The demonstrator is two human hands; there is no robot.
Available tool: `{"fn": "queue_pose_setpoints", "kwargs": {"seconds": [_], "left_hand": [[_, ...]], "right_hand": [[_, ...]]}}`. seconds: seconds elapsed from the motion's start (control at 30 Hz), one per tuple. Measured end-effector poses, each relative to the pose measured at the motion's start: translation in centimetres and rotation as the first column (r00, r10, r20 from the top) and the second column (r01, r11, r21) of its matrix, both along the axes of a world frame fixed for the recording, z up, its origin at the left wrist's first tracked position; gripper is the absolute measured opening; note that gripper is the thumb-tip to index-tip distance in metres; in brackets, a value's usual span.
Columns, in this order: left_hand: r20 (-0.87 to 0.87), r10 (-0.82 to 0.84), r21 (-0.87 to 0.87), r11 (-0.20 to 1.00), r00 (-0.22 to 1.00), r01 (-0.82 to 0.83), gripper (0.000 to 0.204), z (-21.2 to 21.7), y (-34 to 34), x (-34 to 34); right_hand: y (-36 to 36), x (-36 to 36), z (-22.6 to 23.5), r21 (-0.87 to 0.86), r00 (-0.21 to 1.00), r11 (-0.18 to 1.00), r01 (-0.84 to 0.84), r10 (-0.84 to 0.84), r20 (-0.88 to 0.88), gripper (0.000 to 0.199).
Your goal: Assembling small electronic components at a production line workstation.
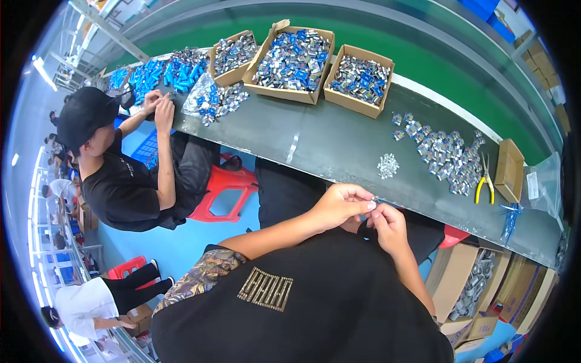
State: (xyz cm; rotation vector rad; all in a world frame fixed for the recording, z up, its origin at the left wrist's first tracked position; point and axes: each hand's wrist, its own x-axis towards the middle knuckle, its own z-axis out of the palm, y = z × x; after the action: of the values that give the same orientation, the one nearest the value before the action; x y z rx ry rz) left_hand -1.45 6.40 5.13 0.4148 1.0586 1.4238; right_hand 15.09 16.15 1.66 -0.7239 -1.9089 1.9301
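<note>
My left hand (340,207) and my right hand (389,226) meet just off the near edge of the workbench (345,151). Their fingertips pinch a small metallic piece (375,199), mostly covered by the fingers and too small to name. On the bench beyond them lies a little heap of clear or whitish small parts (387,166). Farther right spreads a larger pile of small silver, blue-marked pieces (448,154). Pliers with yellow handles (485,181) rest at that pile's right end, beside an open cardboard box (510,171).
Cardboard boxes of small silver-and-blue parts (292,60) stand along the bench's far side. At left a co-worker in black (130,175) handles parts near blue pieces (181,71). A red stool (227,190) stands between us. Cartons with grey parts (478,281) sit below right.
</note>
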Motion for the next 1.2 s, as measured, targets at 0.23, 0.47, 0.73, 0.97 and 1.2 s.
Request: {"fn": "queue_pose_setpoints", "kwargs": {"seconds": [0.23,0.47,0.73,0.97,1.2], "left_hand": [[-0.048,-0.068,-0.005,0.998,0.997,0.068,0.018,-1.3,0.1,0.8],[-0.148,-0.196,-0.188,0.968,0.969,0.167,0.014,-1.3,-1.4,0.6],[-0.323,-0.387,-0.21,0.919,0.863,0.333,0.022,-3.6,-0.6,0.4],[-0.329,-0.364,-0.203,0.929,0.871,0.311,0.022,-3.5,-0.3,1.0],[-0.28,-0.352,-0.19,0.932,0.893,0.307,0.019,-3.9,-0.1,0.6]], "right_hand": [[0.1,1.2,0.0,-0.04,0.995,0.997,-0.059,0.062,0.083,0.02],[-0.8,-0.4,1.2,-0.321,0.997,0.945,-0.058,0.068,0.021,0.017],[-0.7,0.6,-1.4,-0.284,0.997,0.959,0.003,0.018,0.07,0.019],[-0.5,0.7,-1.1,-0.284,0.999,0.959,-0.01,0.018,0.026,0.019],[-0.3,0.5,-1.6,-0.319,0.999,0.948,-0.019,0.032,0.036,0.02]]}}
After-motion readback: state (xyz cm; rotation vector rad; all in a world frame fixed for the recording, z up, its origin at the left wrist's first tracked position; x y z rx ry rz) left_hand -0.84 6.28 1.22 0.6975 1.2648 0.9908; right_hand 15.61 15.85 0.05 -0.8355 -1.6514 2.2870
